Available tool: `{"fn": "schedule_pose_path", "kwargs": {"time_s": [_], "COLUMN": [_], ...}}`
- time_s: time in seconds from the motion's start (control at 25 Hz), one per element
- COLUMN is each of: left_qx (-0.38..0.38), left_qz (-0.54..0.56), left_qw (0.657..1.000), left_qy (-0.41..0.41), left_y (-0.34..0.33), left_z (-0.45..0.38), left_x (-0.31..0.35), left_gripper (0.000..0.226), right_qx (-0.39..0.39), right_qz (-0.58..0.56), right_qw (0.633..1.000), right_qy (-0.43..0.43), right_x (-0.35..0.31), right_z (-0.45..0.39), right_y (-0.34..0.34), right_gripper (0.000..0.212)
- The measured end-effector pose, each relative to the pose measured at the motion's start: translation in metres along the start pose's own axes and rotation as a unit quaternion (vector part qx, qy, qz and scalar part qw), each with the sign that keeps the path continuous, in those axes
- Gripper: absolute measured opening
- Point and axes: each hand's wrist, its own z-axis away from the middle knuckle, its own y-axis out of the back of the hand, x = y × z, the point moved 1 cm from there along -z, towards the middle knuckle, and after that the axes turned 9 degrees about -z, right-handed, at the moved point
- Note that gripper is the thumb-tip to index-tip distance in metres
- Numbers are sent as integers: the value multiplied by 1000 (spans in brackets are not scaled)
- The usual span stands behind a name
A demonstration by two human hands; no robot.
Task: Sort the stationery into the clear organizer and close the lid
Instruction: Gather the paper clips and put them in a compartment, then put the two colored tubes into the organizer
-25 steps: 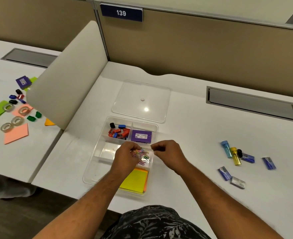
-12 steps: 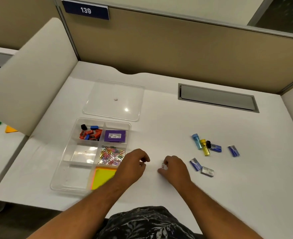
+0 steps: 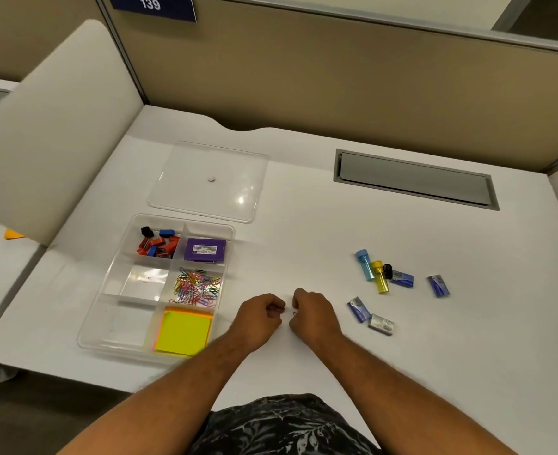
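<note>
I see the clear organizer [image 3: 113, 316] open near left on the counter: small sharpeners [image 3: 157, 246] far left cell, purple box [image 3: 204, 250] beside, paper clips [image 3: 196, 286] middle right, yellow sticky notes [image 3: 183, 334] near right. Lid [image 3: 185, 172] lies flat just beyond. Lead tubes [image 3: 373, 271] and blue packets [image 3: 402, 280] loose at right.

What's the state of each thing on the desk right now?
clear organizer: open, partly filled
lid: off, flat behind the organizer
paper clips: heaped in a middle compartment
sticky notes: stacked in the near compartment
purple box: closed, in a back compartment
blue and yellow tubes: lying loose on the desk
left hand: fingers curled, contents unclear
right hand: pinches a small clip
</note>
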Motion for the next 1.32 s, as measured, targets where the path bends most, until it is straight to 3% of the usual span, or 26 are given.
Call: {"fn": "schedule_pose_path", "kwargs": {"time_s": [0.16, 0.36, 0.48, 0.6, 0.72, 0.8, 0.96, 1.08, 1.2, 1.32], "left_qx": [35, 175, 262, 328, 298, 290, 296, 244, 175, 103], "left_qz": [43, 161, 160, 82, -15, -22, -31, -34, -6, 19], "left_qw": [998, 971, 951, 940, 951, 954, 954, 967, 978, 990], "left_qy": [15, 18, 30, 41, 79, 76, 25, -58, -112, -95], "left_y": [4, 35, 68, 99, 118, 121, 100, 72, 38, 5], "left_z": [9, 22, 31, 39, 40, 36, 16, -8, -30, -50], "left_x": [9, 11, -4, -27, -50, -55, -35, 5, 48, 79], "left_gripper": [29, 20, 13, 11, 13, 16, 20, 17, 20, 21], "right_qx": [-8, -10, -24, -34, 1, 40, 100, 163, 216, 165], "right_qz": [-131, -358, -393, -360, -344, -349, -329, -287, -192, -37], "right_qw": [991, 933, 915, 923, 931, 933, 939, 943, 953, 981], "right_qy": [-10, 29, 83, 134, 123, 79, 8, -50, -86, -98], "right_x": [-2, -54, -98, -131, -124, -96, -26, 28, 76, 106], "right_z": [0, -4, -10, -17, -23, -22, -13, -8, -6, -12], "right_y": [10, 32, 29, 22, 27, 36, 61, 84, 104, 118], "right_gripper": [11, 11, 15, 16, 14, 15, 16, 21, 28, 47]}}
